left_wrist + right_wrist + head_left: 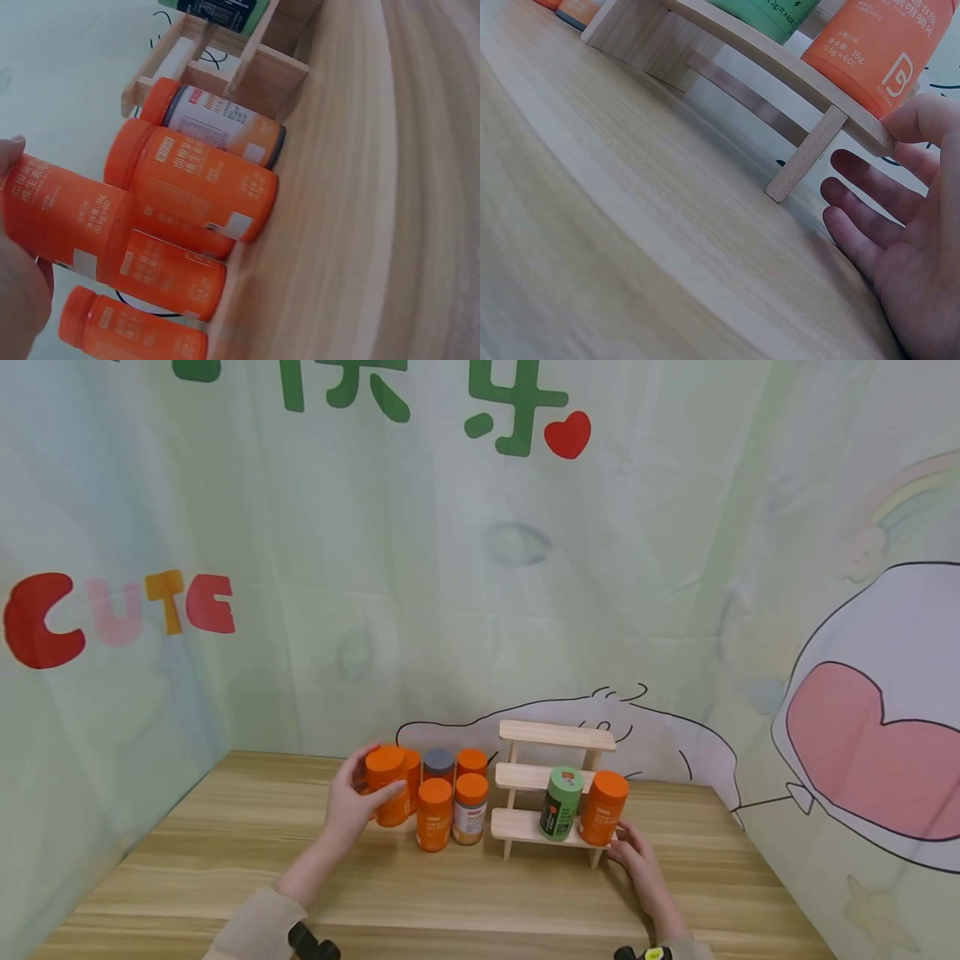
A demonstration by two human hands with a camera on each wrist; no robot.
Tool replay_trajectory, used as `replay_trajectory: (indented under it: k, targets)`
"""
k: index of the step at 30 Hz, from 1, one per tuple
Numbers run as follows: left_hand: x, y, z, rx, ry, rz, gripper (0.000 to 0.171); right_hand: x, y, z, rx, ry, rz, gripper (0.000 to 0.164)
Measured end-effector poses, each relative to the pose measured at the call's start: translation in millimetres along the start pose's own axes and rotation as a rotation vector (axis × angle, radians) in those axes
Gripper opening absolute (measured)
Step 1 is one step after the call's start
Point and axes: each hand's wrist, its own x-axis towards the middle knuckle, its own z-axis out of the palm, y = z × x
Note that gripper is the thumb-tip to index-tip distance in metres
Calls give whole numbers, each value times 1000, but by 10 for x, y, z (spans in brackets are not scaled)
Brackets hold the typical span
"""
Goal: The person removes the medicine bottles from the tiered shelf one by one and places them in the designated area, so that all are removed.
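Note:
My left hand (347, 807) grips an orange bottle (387, 785) with an orange cap, thumb across its front. In the left wrist view, the held bottle (71, 214) is tilted and overlaps other orange bottles. At the right end of a three-tier wooden rack (525, 827), my right hand (639, 864) has its thumb at the end of the lowest shelf. Its other fingers are spread and loosely bent beside the rack leg (806, 157). On that shelf stand a green bottle (562, 804) and, nearest my right hand, an orange bottle (603, 810).
Left of the rack, several bottles stand close together on the wooden table (450, 902). They include a front orange bottle (434, 816), a white-labelled bottle (470, 810) and a dark-capped bottle (439, 763). A printed curtain (420, 610) hangs behind the table.

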Motion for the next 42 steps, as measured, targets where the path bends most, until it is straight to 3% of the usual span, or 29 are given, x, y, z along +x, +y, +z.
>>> replay_trajectory:
  k: [13,19,42]
  targets:
    - [-30,-253,34,64,-52,-55,69,-25,9,11,1,-3,7,50]
    - [-38,-299,62,83,-59,-64,70,-15,12,8,7,2,34,51]
    - [-58,-406,167,96,-64,-101,68,11,17,19,17,3,-27,48]
